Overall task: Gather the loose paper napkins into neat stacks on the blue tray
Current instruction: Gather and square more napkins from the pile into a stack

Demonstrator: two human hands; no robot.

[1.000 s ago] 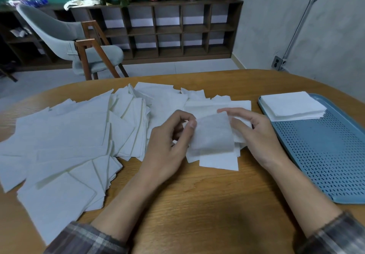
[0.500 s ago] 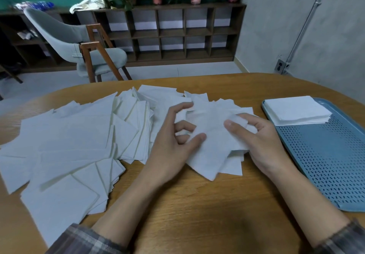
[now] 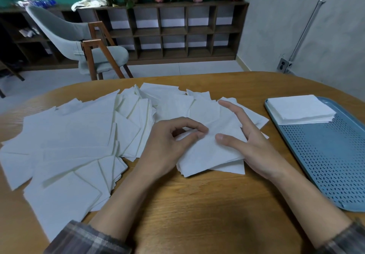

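Many loose white paper napkins (image 3: 75,135) lie spread over the left and middle of the wooden table (image 3: 197,204). A small gathered pile of napkins (image 3: 209,155) sits between my hands. My left hand (image 3: 167,143) has its fingers curled and pinches the top napkin of that pile at its left edge. My right hand (image 3: 248,135) rests on the pile's right side with fingers straight and spread, thumb on the paper. The blue perforated tray (image 3: 327,158) lies at the right and carries one neat napkin stack (image 3: 300,109) at its far end.
The table's rounded far edge runs behind the napkins. Beyond it stand a grey chair (image 3: 83,42) with wooden legs and a low dark shelf unit (image 3: 177,30) with potted plants on top. A grey wall (image 3: 296,26) rises at the right.
The napkin that both hands held up has come down onto the small pile. My right hand has opened and now lies flat on it; my left hand has curled at the pile's left edge.
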